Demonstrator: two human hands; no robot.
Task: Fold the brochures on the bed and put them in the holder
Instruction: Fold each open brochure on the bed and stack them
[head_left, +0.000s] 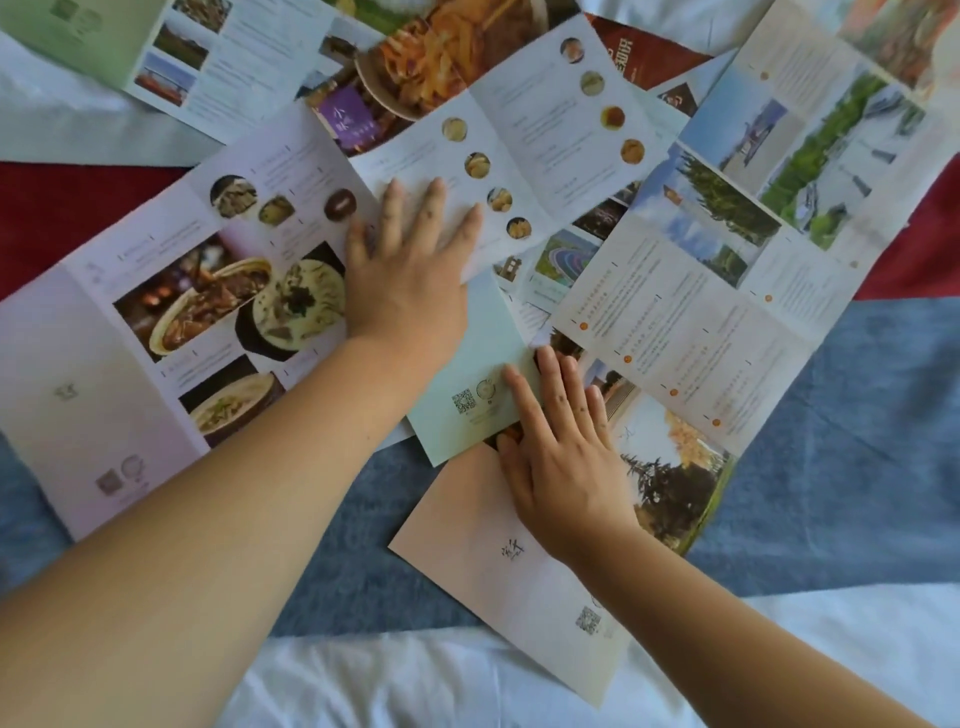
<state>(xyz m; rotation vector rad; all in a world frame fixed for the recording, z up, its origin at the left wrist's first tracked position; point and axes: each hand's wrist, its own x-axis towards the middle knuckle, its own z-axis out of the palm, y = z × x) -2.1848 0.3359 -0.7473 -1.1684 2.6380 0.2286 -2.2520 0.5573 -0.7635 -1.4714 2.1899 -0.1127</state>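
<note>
Left hand (410, 280), right hand (563, 457) (fingers straight) press brochures (524, 150).

we cannot read the small print on the scenery brochure (691, 332). our left hand (410, 270) covers part of the menu brochure (519, 150), which hides the top of the pale green leaflet (483, 364). the top edge cuts off the green brochure (104, 36), and a red brochure (639, 47) lies mostly buried.

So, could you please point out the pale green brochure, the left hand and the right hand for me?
pale green brochure (488, 343): head view, its plain middle above the QR code.
left hand (410, 275): head view, back of the hand.
right hand (563, 457): head view, back of the hand.
</note>
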